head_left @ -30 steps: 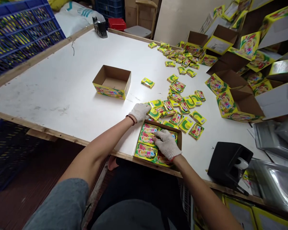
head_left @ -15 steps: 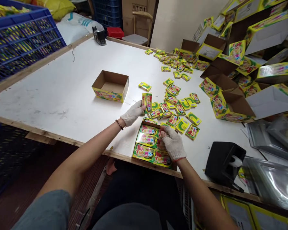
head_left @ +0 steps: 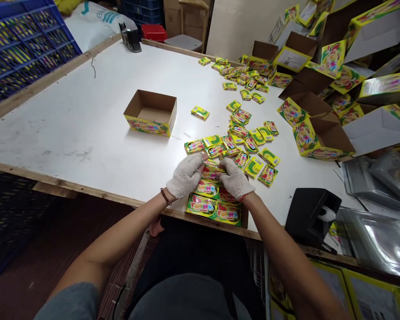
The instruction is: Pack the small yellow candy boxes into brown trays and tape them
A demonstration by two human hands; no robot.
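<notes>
Half a second ago your left hand (head_left: 186, 175) was holding a packet upright beyond the box; now it has come in to meet your right hand (head_left: 235, 179). Your fingers are closed on a slim yellow, green and red cardboard packet (head_left: 210, 172), one hand at each end; whether another sits behind it you can't tell. That packet is tilted over the far end of the brown-lined, printed cardboard box (head_left: 245, 217), which sits against the near edge of the white, smooth-topped bench (head_left: 86, 111). Another flat glossy packet (head_left: 194, 146) now shows at the left of the loose pile, perhaps the one your left hand had. So both hands are now on the box's far end, while the nearer packets (head_left: 202, 205) lie face up in neat rows. Your gloves are soft, ribbed white knit; the bench's rim is rough timber. Towards its far left corner from you stands a second open-topped rectangular cardboard box (head_left: 148, 126), crisp-edged, bare brown inside.
</notes>
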